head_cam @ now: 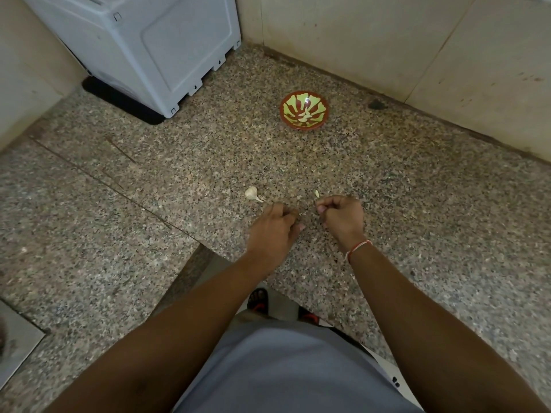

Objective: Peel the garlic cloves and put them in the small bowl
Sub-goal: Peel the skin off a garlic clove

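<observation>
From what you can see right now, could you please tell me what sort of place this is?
Probably a home kitchen: a speckled granite counter meeting tiled walls, with a garlic bulb and a small bowl on it.

I am standing at a home kitchen counter: a speckled grey-brown granite worktop runs into a corner of plain beige wall tiles. A pale grey plastic appliance sits at the back left, and a steel sink edge shows at my lower left.
</observation>
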